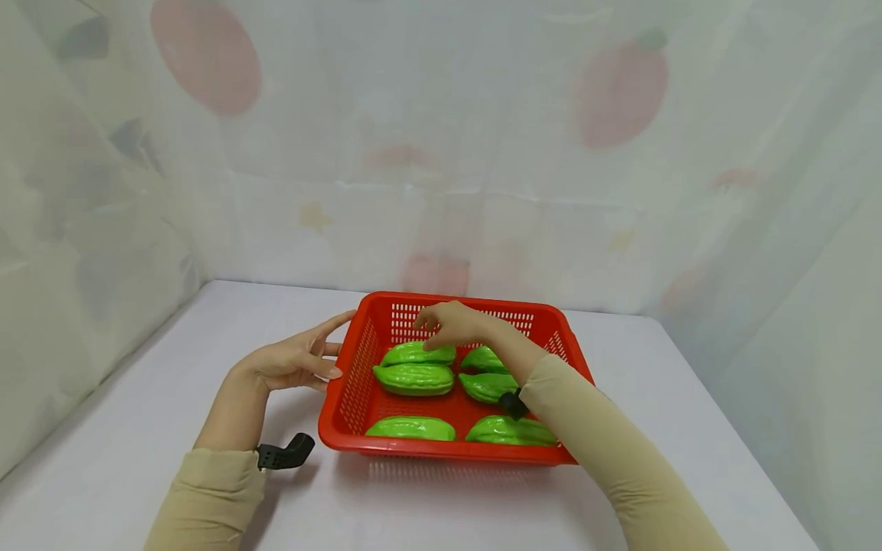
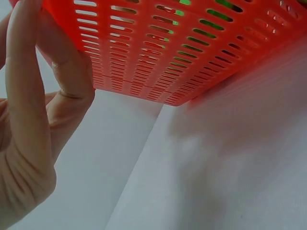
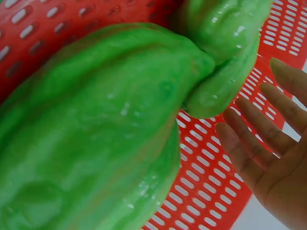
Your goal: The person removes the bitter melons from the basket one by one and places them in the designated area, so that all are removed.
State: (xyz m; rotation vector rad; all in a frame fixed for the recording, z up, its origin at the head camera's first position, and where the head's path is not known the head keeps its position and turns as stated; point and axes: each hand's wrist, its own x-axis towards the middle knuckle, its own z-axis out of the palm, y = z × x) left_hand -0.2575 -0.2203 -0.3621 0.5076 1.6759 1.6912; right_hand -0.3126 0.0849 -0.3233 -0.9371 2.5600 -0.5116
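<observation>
1. Centrally on the white desk (image 1: 124, 428) sits a red basket (image 1: 455, 450), its walls pierced with slots.
2. Six green, ridged gourds (image 1: 413, 379) lie inside. Taking the far wall as twelve o'clock, two lie side by side, touching, at nine to ten; two more at two to three, partly behind the right forearm (image 1: 520, 348); one each at seven and five, along the near wall.
3. At nine o'clock, outside the basket, the left hand (image 1: 292, 363) has its fingers spread, thumb and forefinger at the rim. The left wrist view shows its fingers against the slotted wall, with green showing through slots towards one o'clock.
4. Towards eleven o'clock, the right hand (image 1: 451, 323) reaches over the far gourd of the left pair. Its fingers are spread and pinch nothing; in the right wrist view, the fingertips are apart from the gourds.
5. Both arms wear beige sleeves (image 1: 213, 486), and a black camera (image 1: 285, 453) is strapped at the left wrist.
6. At twelve o'clock beyond the desk hangs a pale curtain (image 1: 482, 115) with faded strawberry prints.
</observation>
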